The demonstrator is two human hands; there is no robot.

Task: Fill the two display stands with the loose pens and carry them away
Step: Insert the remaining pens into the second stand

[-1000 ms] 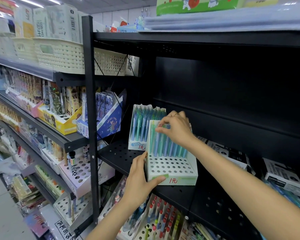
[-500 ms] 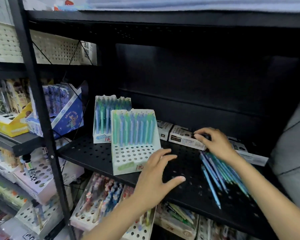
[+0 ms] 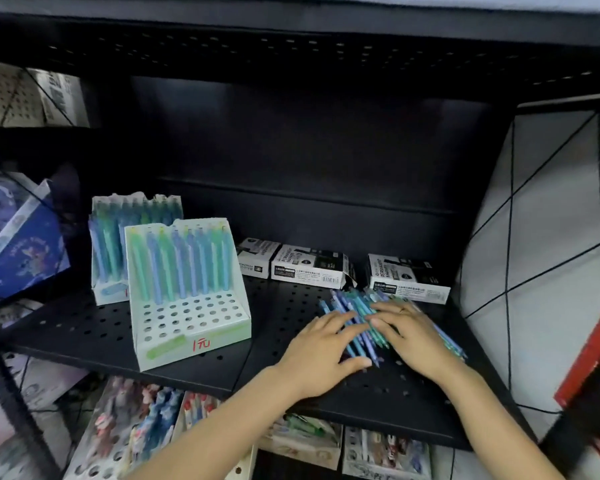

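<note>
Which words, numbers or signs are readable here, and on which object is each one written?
"1元": red handwriting on the front display stand.
"PERMANENT MARKER": on the white and black boxes at the back of the shelf; their small print is unreadable.
Blue carton, far left: lettering too blurred.

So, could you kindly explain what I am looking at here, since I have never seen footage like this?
There is no machine: a person wears a camera on the head, looking down at their own two bare hands. The left hand and right hand lie with fairly straight fingers on a pile of loose pens on a black perforated shelf. Nothing is gripped. To the left stand two white display stands, the front stand partly filled, the rear stand behind it. Small white boxes lie at the back.
</note>
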